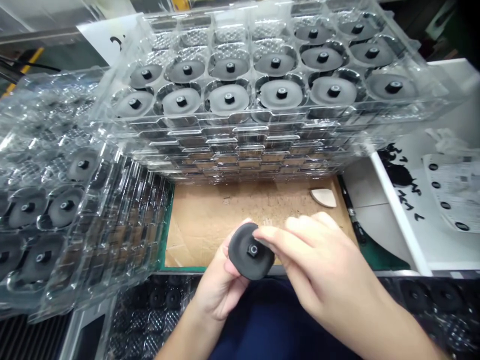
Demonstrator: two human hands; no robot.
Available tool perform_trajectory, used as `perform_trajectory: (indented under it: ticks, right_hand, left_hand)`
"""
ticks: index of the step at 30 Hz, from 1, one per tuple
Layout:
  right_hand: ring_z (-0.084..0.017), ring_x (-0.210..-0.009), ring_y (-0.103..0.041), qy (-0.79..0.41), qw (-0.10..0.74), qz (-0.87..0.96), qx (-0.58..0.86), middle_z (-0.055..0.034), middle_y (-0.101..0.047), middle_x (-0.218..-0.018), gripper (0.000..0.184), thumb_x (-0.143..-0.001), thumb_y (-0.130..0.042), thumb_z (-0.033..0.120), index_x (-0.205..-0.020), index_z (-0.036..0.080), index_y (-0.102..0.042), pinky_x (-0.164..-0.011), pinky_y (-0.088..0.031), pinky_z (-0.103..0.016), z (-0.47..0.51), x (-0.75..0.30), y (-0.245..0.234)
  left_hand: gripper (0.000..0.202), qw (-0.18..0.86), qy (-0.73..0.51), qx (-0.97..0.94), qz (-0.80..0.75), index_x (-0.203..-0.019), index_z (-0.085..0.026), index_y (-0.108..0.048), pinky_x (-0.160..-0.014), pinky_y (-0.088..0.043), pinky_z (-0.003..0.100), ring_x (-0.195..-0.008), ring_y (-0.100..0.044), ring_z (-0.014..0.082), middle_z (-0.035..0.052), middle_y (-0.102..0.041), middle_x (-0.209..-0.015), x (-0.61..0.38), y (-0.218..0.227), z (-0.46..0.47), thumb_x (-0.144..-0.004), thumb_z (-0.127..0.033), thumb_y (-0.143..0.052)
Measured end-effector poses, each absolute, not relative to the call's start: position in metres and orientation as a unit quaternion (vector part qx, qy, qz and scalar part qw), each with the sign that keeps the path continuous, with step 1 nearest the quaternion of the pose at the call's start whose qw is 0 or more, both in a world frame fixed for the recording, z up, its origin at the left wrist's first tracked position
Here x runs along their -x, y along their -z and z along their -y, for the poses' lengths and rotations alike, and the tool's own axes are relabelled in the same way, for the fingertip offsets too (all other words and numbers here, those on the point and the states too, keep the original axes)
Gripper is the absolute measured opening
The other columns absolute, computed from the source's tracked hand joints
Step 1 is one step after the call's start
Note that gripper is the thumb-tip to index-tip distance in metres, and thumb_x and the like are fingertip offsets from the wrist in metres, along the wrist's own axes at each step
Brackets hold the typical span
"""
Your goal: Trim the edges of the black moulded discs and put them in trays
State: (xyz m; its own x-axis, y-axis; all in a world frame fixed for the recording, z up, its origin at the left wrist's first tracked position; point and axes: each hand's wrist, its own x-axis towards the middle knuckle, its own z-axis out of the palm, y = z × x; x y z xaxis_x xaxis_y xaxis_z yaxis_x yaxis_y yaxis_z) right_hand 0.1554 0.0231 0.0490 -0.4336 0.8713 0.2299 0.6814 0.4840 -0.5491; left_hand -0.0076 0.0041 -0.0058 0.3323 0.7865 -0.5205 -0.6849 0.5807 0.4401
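Observation:
A dark grey round disc part with a small black hub in its middle is held low in the centre, just over the front edge of a brown cardboard sheet. My left hand grips the disc from below and behind, thumb on its left rim. My right hand comes in from the right, fingers curled, fingertips touching the disc near the hub and its right edge.
A tall stack of clear plastic trays holding several grey discs stands behind the cardboard. More clear trays with discs lie at left. A small white wedge rests on the cardboard. White paper sheets lie at right.

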Motion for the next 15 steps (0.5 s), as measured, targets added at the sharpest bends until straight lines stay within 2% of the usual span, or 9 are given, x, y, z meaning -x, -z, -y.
perform_trajectory:
  ticks: [2,4,6,11,15]
  right_hand:
    - [-0.016,-0.06,-0.044,-0.177,0.291,0.842,0.418,-0.0014,-0.059,-0.067,0.033,-0.09,-0.037,0.009,-0.097,0.021,-0.067,-0.062,-0.03,-0.032,-0.034,-0.152,-0.043]
    - [-0.015,-0.064,-0.048,-0.231,0.334,0.828,0.386,-0.0001,-0.062,-0.072,0.032,-0.092,-0.039,0.011,-0.1,0.024,-0.067,-0.065,-0.034,-0.031,-0.043,-0.154,-0.034]
    - [-0.014,-0.071,-0.055,-0.297,0.357,0.77,0.438,-0.0006,-0.066,-0.081,0.028,-0.092,-0.042,0.014,-0.105,0.023,-0.065,-0.068,-0.039,-0.029,-0.047,-0.16,-0.021]
    - [-0.02,-0.095,-0.063,-0.434,0.311,0.592,0.603,-0.0039,-0.068,-0.107,0.025,-0.09,-0.05,0.034,-0.108,0.024,-0.064,-0.079,-0.049,-0.03,-0.021,-0.178,0.022]
    - [-0.023,-0.096,-0.065,-0.517,0.259,0.536,0.615,-0.0073,-0.069,-0.106,0.032,-0.088,-0.048,0.041,-0.107,0.021,-0.064,-0.081,-0.052,-0.034,0.01,-0.179,0.053]
  left_hand:
    - [0.057,0.809,-0.449,-0.08,-0.37,-0.108,-0.023,-0.067,-0.087,-0.047,0.021,-0.096,-0.063,0.0164,0.0025,-0.07,-0.103,0.008,0.004,-0.003,-0.055,-0.03,-0.084]
    - [0.061,0.815,-0.446,-0.091,-0.358,-0.109,-0.022,-0.066,-0.086,-0.047,0.023,-0.096,-0.064,0.0181,0.0037,-0.071,-0.104,0.009,0.003,-0.003,-0.053,-0.034,-0.085]
    - [0.06,0.836,-0.44,-0.093,-0.315,-0.108,-0.024,-0.067,-0.084,-0.049,0.025,-0.094,-0.066,0.0198,0.0041,-0.071,-0.107,0.011,0.003,-0.004,-0.052,-0.036,-0.085]
    - [0.049,0.868,-0.433,-0.06,-0.236,-0.108,-0.026,-0.067,-0.082,-0.053,0.028,-0.099,-0.067,0.0236,0.0032,-0.07,-0.111,0.013,0.008,-0.006,-0.061,-0.029,-0.081]
    - [0.042,0.874,-0.427,-0.049,-0.228,-0.109,-0.025,-0.066,-0.08,-0.055,0.028,-0.098,-0.067,0.0231,0.0031,-0.071,-0.11,0.011,0.011,-0.008,-0.069,-0.02,-0.076]
